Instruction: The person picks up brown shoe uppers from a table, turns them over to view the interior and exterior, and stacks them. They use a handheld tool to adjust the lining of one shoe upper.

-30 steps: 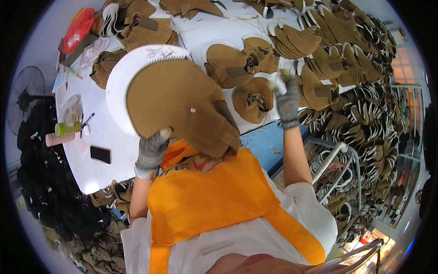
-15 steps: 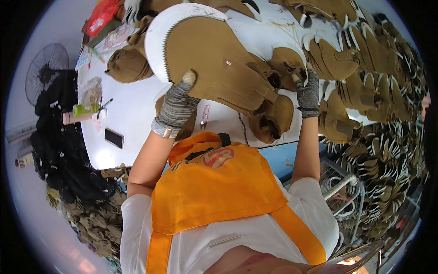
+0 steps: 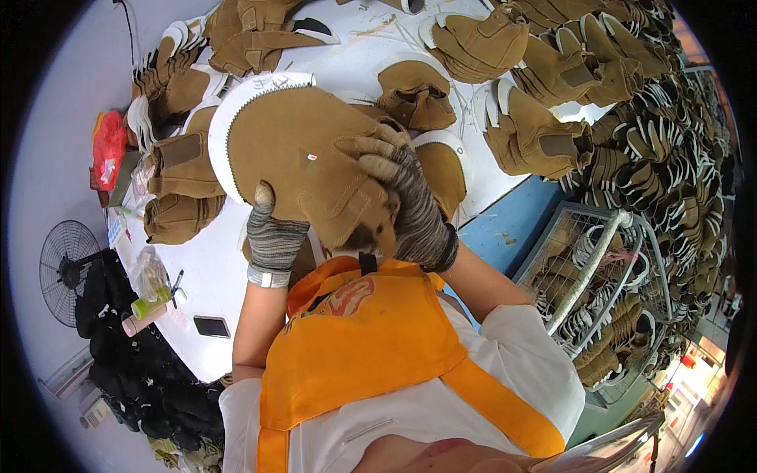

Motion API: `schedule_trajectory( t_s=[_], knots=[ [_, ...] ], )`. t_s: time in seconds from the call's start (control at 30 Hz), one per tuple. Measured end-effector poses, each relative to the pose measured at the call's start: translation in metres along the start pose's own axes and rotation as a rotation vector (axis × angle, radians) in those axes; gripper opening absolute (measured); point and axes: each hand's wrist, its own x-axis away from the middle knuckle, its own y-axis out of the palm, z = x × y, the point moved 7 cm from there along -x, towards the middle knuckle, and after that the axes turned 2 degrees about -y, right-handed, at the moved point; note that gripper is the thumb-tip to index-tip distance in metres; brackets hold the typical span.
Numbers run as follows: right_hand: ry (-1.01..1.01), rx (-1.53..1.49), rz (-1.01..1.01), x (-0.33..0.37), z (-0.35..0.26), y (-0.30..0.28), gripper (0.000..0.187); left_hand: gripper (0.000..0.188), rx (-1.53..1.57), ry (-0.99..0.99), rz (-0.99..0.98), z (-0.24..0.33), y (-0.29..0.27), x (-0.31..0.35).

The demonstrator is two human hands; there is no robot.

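In front of my chest I hold a brown suede-like shoe upper (image 3: pixel 276 146) with a white, zigzag-stitched band along its rounded toe edge. My left hand (image 3: pixel 276 240), in a grey knitted glove with bare-looking fingertips, grips its lower left edge, thumb on top. Over the opening end lies my right hand (image 3: pixel 418 209), likewise gloved, its fingers bent across the brown material. A small white mark sits on the upper's face. Just beyond my right hand, another brown upper (image 3: pixel 418 91) rests on the white table (image 3: pixel 193 276); one more upper (image 3: pixel 441 177) lies partly behind that hand.
Stacked uppers (image 3: pixel 544 134) cover the table's right side, with more piles beyond it. A wire cart (image 3: pixel 591 284) stands at my right. On the left lie a phone (image 3: pixel 211 326) and a pen (image 3: pixel 177 285), near a red bag (image 3: pixel 109 146) and a standing fan (image 3: pixel 69 272).
My right hand has come in from the uppers at the right and closed on the held upper's opening end. The upper is nearer my body and more bent. The view has shifted right.
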Motion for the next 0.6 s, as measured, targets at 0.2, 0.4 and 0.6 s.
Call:
schedule_trajectory(
  t_s=[0.2,0.4,0.6],
  knots=[
    [0.257,0.826,-0.083,-0.015,0.05,-0.061,0.045,0.074,-0.248,0.024,-0.208,0.0,0.013,-0.013],
    [0.367,-0.027,0.85,-0.034,0.074,-0.154,0.065,0.053,-0.952,0.01,0.004,-0.032,-0.016,-0.015],
    [0.408,-0.301,1.027,-0.028,0.101,-0.172,0.072,0.065,-1.711,0.534,-0.154,-0.034,0.052,-0.053]
  ],
)
